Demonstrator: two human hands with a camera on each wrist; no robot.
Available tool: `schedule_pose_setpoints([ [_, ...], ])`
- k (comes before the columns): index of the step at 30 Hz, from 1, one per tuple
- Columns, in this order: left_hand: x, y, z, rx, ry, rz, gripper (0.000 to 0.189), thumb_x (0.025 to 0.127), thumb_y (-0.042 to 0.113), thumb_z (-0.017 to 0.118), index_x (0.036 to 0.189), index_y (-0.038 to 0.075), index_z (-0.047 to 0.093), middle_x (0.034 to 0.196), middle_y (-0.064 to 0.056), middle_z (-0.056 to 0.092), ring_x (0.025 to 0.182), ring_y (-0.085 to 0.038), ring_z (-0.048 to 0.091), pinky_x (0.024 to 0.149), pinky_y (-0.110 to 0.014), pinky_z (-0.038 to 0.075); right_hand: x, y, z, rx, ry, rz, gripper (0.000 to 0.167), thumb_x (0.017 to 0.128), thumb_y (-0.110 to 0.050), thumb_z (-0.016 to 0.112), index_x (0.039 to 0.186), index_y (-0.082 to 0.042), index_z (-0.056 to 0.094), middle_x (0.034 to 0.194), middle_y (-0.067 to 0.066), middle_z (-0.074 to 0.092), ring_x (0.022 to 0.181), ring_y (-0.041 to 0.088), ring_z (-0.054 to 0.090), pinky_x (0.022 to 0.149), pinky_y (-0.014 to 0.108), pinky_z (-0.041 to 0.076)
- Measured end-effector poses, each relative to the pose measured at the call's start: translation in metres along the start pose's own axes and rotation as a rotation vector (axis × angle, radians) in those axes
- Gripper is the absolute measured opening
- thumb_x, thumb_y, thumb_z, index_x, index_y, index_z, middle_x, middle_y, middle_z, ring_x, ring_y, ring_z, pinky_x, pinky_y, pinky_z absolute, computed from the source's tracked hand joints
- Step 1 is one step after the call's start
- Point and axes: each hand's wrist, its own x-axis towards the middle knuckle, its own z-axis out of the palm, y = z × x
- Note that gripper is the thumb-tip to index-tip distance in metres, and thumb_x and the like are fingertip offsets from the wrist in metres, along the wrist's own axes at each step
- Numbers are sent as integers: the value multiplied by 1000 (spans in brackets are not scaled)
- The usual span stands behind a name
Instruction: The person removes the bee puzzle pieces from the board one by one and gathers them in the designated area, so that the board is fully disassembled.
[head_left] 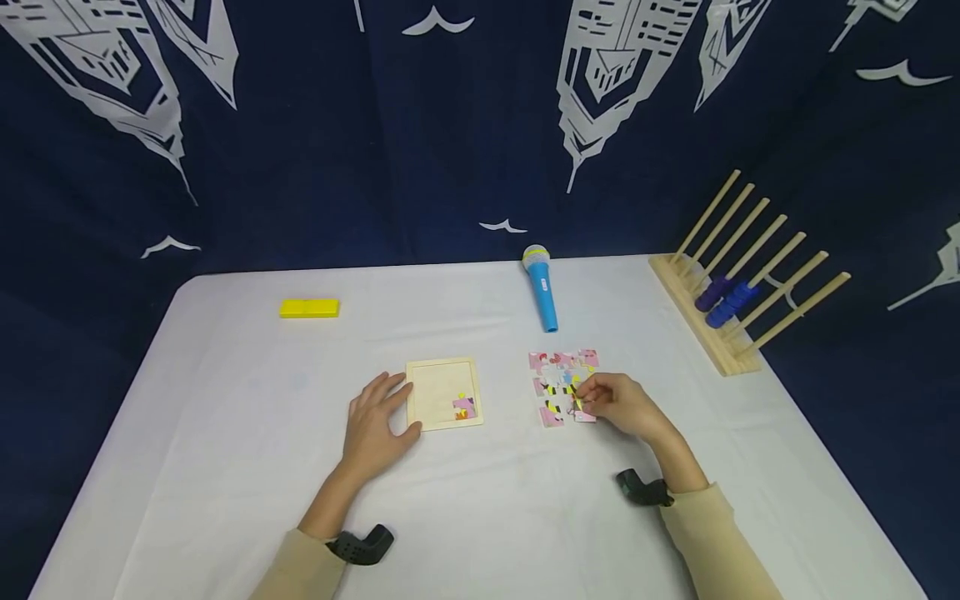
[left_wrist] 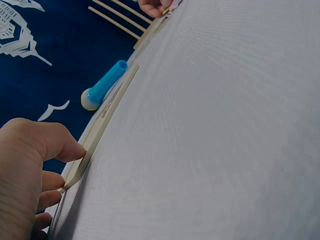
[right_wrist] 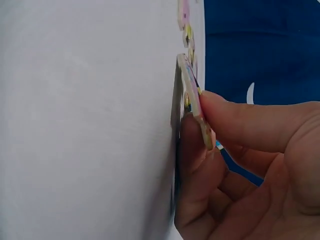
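Observation:
My left hand (head_left: 378,433) lies spread beside a square wooden puzzle tray (head_left: 431,392), its thumb and fingertips touching the left edge. In the left wrist view the thumb (left_wrist: 70,145) meets the tray's rim near a corner. One pink and yellow puzzle piece (head_left: 464,407) sits in the tray's lower right corner. To the right, my right hand (head_left: 622,404) pinches a puzzle piece (right_wrist: 192,92) between thumb and fingers; the right wrist view shows it tilted, close over the table. Loose pink, yellow and white puzzle pieces (head_left: 551,415) are spread beside and partly under that hand.
A blue toy microphone (head_left: 542,292) lies behind the loose pieces. At the back left is a yellow block (head_left: 309,308). A wooden peg stand (head_left: 705,321) with dowels and blue and purple rings occupies the right back edge. Dark blue patterned cloth (head_left: 300,167) hangs behind the table.

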Motion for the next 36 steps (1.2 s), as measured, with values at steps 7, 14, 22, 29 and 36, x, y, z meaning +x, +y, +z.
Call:
schedule_pose_setpoints([
  [7, 0, -2, 2, 9, 4, 1, 60, 73, 17, 77, 128, -2, 62, 143, -14, 53, 139, -35, 36, 106, -56, 29, 3, 1, 3, -68, 44, 52, 13, 83, 3, 68, 95, 1, 65, 82, 9, 61, 69, 16, 53, 58, 21, 45],
  [14, 0, 0, 3, 9, 4, 3, 59, 73, 18, 77, 128, -1, 62, 142, -14, 53, 139, -35, 37, 106, -56, 29, 1, 2, 3, -53, 37, 55, 13, 82, 3, 70, 94, 1, 65, 82, 10, 60, 71, 17, 53, 59, 20, 45],
  [22, 0, 1, -1, 11, -15, -14, 60, 74, 17, 77, 129, -1, 61, 144, -14, 52, 140, -36, 35, 107, -56, 29, 1, -2, 8, -216, 163, 81, 16, 78, -4, 77, 88, -4, 64, 79, 6, 61, 69, 16, 52, 62, 24, 41],
  [29, 0, 1, -2, 15, -11, -19, 60, 74, 17, 78, 129, -2, 61, 144, -14, 52, 140, -36, 35, 108, -57, 28, 2, -12, -1, -162, 237, 27, 12, 83, -6, 74, 91, -2, 65, 83, 10, 66, 72, 16, 56, 62, 23, 45],
  [36, 0, 0, -1, 4, -8, -17, 60, 74, 18, 78, 128, -2, 62, 144, -14, 52, 140, -36, 36, 108, -57, 28, 16, -27, 14, 120, 178, -8, 21, 88, -4, 68, 107, 4, 63, 98, 18, 65, 80, 14, 60, 66, 22, 50],
])
